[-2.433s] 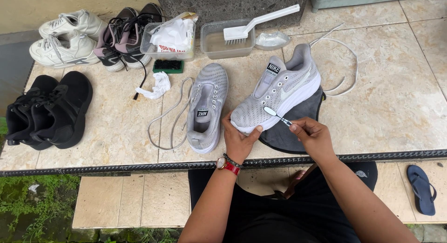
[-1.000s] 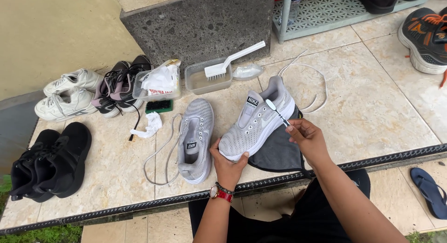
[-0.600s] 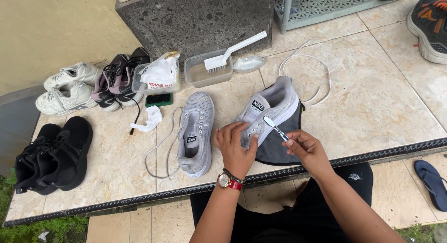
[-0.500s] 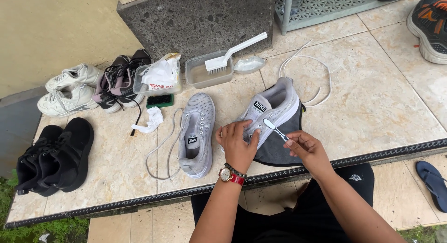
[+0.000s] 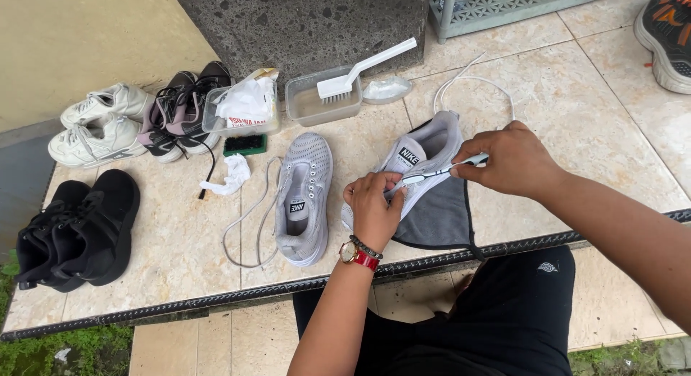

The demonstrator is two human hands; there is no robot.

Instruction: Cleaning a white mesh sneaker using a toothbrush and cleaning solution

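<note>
Two hands work on one grey shoe [image 5: 425, 156]; the left hand [image 5: 374, 209] presses its front, fingers curled on it; the right hand [image 5: 512, 160] pinches a toothbrush [image 5: 439, 172] above it; a dark cloth [image 5: 439, 221] lies under the shoe.

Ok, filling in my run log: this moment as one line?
left hand: steadies grey shoe | right hand: holds toothbrush, head on shoe | dark cloth under shoe
</note>
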